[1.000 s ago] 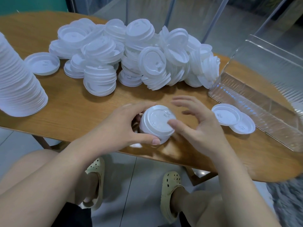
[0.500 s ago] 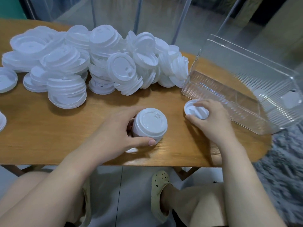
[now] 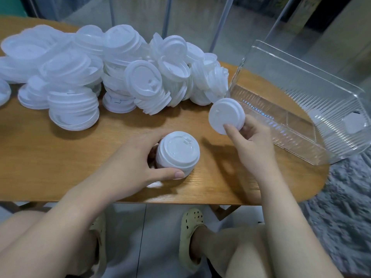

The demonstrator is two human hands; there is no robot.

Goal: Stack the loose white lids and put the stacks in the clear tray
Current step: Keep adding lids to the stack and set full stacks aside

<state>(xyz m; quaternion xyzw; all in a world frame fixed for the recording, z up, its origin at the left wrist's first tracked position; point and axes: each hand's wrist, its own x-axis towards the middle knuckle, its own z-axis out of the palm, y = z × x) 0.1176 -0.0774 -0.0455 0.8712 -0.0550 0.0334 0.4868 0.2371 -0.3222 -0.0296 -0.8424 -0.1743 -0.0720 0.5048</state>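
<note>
Left hand (image 3: 138, 167) wraps its thumb and curled fingers round a short stack of lids (image 3: 177, 153), standing near the table's (image 3: 60, 157) front edge. Right hand (image 3: 249, 141) pinches a single lid (image 3: 226, 115) by its rim and holds it tilted in the air, between the stack and the clear tray (image 3: 301, 125) at the table's right end.

The step in hand looks like capping the stack. To do it well: level that lid, line it up directly over the stack, and press evenly so the rim seats all round, while the left hand steadies the column.

These lids are thin moulded white plastic, round, domed, with a raised ring and a small sip tab. They are smooth, so they likely slip and nest easily. The big heap of lids (image 3: 120, 73) sprawls along the back edge, some in leaning part-stacks. The tray is rigid, transparent, ribbed along its walls; something pale shows at its far end, possibly a lid, though the ribbing blurs it.
</note>
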